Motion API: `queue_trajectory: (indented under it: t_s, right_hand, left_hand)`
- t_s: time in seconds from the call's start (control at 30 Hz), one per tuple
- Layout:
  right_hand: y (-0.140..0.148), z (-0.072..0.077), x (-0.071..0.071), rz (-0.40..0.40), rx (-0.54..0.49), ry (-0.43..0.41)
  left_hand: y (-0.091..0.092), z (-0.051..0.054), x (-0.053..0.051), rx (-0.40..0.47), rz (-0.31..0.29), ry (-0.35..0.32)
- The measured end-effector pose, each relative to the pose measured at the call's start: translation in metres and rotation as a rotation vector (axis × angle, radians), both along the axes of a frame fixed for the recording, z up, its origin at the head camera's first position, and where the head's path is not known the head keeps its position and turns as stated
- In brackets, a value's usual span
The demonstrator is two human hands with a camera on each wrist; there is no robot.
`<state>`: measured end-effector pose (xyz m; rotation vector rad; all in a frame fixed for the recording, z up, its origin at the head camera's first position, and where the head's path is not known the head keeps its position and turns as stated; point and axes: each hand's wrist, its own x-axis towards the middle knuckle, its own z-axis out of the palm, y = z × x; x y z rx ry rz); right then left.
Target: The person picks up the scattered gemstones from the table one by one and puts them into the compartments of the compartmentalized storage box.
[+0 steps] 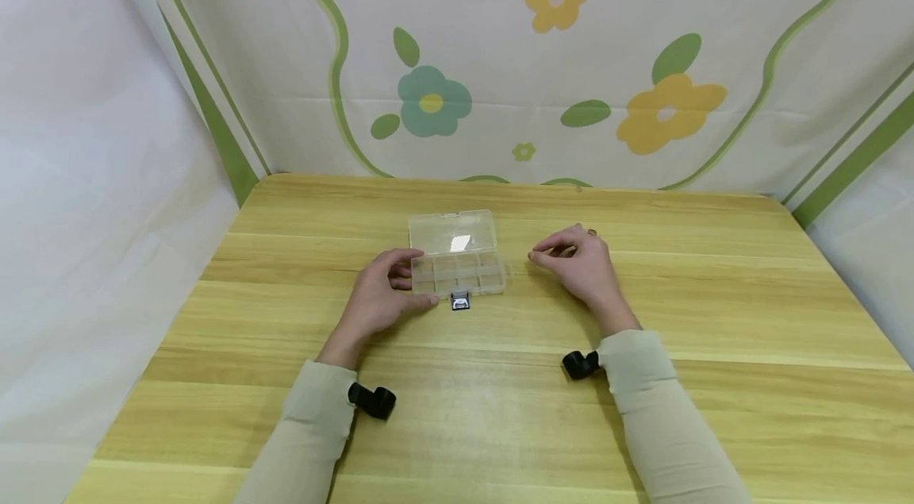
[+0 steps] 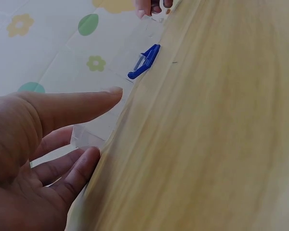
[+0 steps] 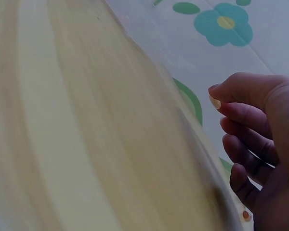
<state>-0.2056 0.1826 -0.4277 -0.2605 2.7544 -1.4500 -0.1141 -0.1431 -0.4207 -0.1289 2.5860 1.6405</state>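
Two hands work at a clear compartment box, which sits near the centre of the head frame with its lid open toward the top. At left of centre, the left hand holds the box's left end, its fingers along that side and its thumb at the front edge. A blue clip lies at the box's lower edge. Right of centre, the right hand is apart from the box, thumb and index tips together; whether they pinch anything I cannot tell.
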Motion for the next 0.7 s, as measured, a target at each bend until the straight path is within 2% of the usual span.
queue_trajectory:
  t_s: [0.27, 0.7]
  right_hand:
    - [-0.019, 0.0, 0.006, 0.041, -0.096, -0.03]
    - [-0.042, 0.001, 0.015, 0.13, -0.14, -0.036]
  left_hand:
    - [0.0, 0.001, 0.0, 0.001, -0.003, 0.009]
    - [0.0, -0.001, 0.001, 0.001, -0.004, 0.009]
